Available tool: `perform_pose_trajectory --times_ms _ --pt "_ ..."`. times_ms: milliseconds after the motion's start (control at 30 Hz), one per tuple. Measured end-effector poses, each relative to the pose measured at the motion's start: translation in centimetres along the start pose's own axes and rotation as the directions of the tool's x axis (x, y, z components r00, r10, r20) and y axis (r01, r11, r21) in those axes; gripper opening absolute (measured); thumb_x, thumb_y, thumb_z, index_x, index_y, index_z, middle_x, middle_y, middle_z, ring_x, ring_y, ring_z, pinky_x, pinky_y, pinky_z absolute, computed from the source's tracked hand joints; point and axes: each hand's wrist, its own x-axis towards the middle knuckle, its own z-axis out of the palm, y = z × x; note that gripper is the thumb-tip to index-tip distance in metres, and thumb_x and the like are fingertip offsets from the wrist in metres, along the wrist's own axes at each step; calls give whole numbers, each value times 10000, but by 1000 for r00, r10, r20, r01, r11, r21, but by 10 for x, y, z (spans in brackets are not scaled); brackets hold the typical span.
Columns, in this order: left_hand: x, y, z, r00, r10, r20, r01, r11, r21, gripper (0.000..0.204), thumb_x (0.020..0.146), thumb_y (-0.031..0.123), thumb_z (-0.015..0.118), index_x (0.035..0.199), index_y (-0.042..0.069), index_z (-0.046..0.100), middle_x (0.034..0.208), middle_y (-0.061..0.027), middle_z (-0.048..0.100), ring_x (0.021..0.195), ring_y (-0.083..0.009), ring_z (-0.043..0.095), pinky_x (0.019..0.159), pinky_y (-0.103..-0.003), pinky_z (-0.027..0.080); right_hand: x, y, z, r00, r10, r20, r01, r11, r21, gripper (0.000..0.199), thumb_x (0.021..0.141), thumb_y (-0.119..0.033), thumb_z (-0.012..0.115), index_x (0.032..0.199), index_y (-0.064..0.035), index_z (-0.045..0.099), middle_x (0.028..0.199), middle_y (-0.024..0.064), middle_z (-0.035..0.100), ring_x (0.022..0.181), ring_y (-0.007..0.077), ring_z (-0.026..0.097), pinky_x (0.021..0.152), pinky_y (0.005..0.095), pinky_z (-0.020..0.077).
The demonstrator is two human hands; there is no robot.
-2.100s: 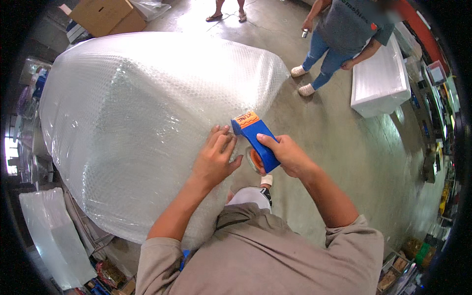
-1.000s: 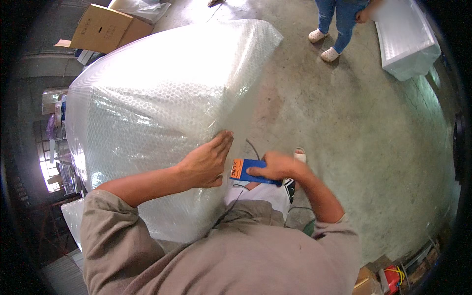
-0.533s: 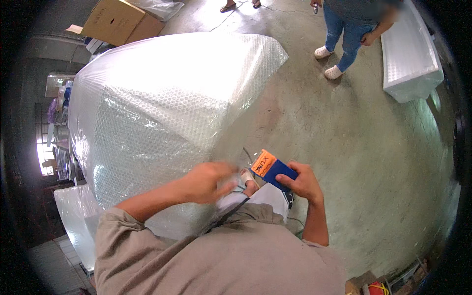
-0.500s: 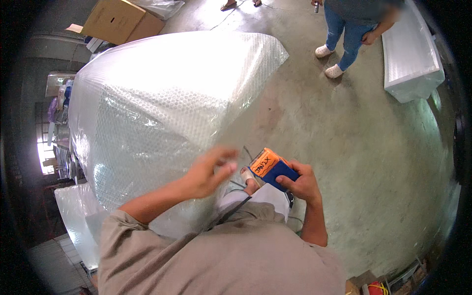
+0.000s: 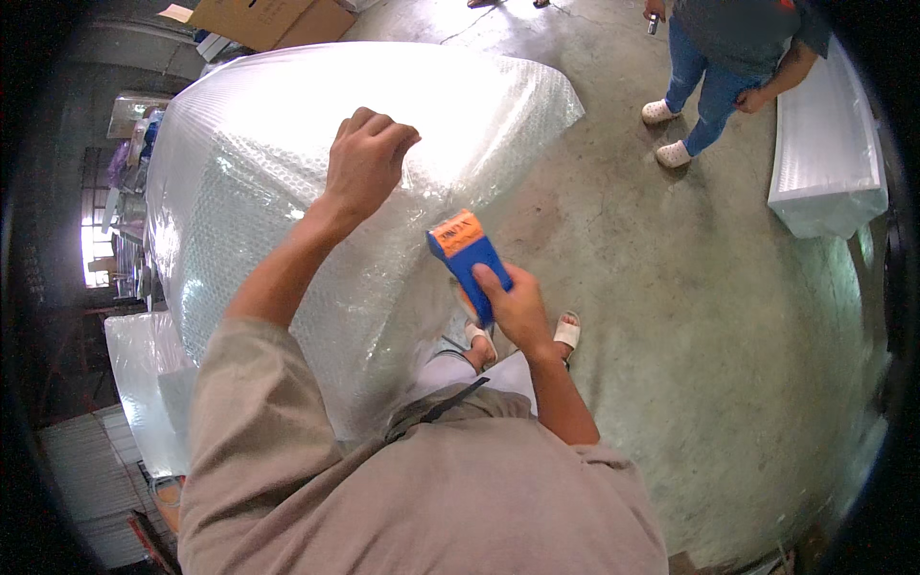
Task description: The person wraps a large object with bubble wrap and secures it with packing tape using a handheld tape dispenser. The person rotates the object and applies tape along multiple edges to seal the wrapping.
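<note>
My right hand (image 5: 517, 305) is closed around a blue and orange block-shaped object (image 5: 471, 261), thumb on its blue side. Its orange end carries dark handwriting and points up and away from me; its exact kind I cannot make out. Raised over a large bubble-wrapped bundle (image 5: 278, 220), my left hand (image 5: 369, 163) has its fingers curled and pinched together. Whatever lies between those fingertips, if anything, is lost against the bright, glaring wrap. The bundle's clear bubble wrap hangs down its near side, close to my legs.
At the far right a person (image 5: 714, 67) stands beside a long, white, wrapped piece (image 5: 829, 172). A cardboard box (image 5: 273, 19) lies behind the bundle. A smaller wrapped block (image 5: 149, 383) is at the left. Concrete floor (image 5: 709, 364) extends to the right.
My left hand has moved up and away over the bundle, its fingers now pinched. My right hand has lifted the blue and orange object forward and left, turning it more upright.
</note>
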Motion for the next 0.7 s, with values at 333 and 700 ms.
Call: perform_pose_trajectory --times_ms 333,700 --pt "-55 62 4 429 503 750 -654 746 -126 558 970 376 555 1336 -42 614 1508 -172 520 1429 -307 463 1262 -479 211 3 65 -26 914 332 234 -263 923 -281 670 924 -610 658 856 53 727 748 102 694 698 169 624 686 353 515" --pt "-119 78 4 232 358 904 -737 671 -77 561 1005 476 459 1180 32 753 1570 -212 437 1480 -357 361 1230 -525 231 6 -30 -74 878 352 323 134 467 -874 609 822 -557 767 996 27 747 858 212 747 755 325 745 693 401 580"
